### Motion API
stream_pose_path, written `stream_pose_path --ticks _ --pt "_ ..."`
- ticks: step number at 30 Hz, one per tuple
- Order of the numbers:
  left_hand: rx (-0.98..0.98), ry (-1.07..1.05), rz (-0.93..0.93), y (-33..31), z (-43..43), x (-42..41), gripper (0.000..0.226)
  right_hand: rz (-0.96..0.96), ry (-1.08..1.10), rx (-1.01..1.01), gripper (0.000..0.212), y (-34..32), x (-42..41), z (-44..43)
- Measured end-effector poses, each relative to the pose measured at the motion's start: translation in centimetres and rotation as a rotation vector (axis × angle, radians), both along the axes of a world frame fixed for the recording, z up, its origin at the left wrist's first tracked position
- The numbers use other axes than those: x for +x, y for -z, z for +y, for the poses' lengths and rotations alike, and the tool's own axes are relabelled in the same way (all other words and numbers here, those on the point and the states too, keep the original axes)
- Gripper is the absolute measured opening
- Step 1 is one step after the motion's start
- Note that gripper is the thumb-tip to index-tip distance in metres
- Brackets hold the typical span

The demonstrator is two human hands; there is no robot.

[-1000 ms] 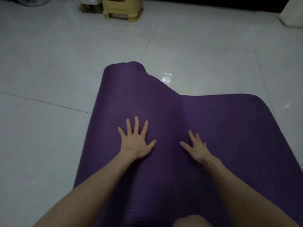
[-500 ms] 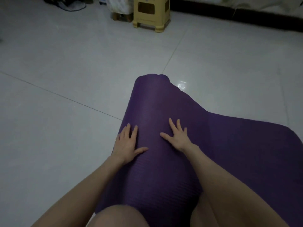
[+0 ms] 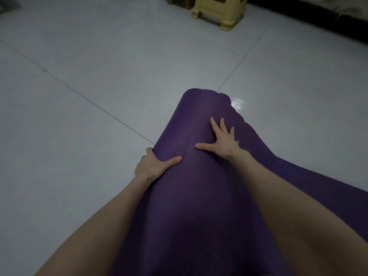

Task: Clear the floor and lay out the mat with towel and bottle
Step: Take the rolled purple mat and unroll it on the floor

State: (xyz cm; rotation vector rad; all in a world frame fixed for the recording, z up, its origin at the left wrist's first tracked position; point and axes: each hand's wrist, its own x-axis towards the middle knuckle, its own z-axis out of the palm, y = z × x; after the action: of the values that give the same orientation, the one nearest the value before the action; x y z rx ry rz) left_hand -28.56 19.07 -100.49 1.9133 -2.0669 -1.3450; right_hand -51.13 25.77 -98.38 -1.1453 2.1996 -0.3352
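Note:
A purple ribbed mat [image 3: 199, 206] lies partly unrolled on the pale tiled floor, its far end still curled into a roll [image 3: 201, 104]. My left hand [image 3: 153, 166] grips the mat's left edge, fingers wrapped under it and thumb on top. My right hand [image 3: 223, 142] presses flat on the roll with fingers spread. The unrolled part stretches toward the lower right. No towel or bottle is in sight.
A yellow plastic stool [image 3: 219, 12] stands at the far top, right of centre. A dark strip [image 3: 328, 26] runs along the top right. Pale tiles with thin seams [image 3: 79, 92] spread to the left and ahead.
The view swung left. My left hand slid from the top of the mat to its left edge and took hold. My right hand moved further up onto the roll.

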Motion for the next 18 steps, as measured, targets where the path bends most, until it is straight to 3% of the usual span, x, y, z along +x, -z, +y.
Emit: stream_pose_path --ticks 5,10,15,18 --pt "-0.426 0.076 -0.225 -2.7 0.3 -1.7 0.096 -0.054 0.058 -0.045 0.116 0.1 -0.2 -2.4" --pt "-0.781 0.280 -0.423 -4.4 0.3 -2.8 0.089 -0.149 0.110 -0.154 0.132 -1.8 -2.1 -4.8" --pt "-0.720 0.361 -0.596 -3.3 0.4 -4.3 0.100 -0.075 0.038 -0.110 0.145 -2.8 -4.4 -9.1" --pt "-0.597 0.350 -0.493 -2.7 -0.1 -5.1 0.092 -0.032 -0.013 0.006 0.145 -1.7 -4.4 -10.5"
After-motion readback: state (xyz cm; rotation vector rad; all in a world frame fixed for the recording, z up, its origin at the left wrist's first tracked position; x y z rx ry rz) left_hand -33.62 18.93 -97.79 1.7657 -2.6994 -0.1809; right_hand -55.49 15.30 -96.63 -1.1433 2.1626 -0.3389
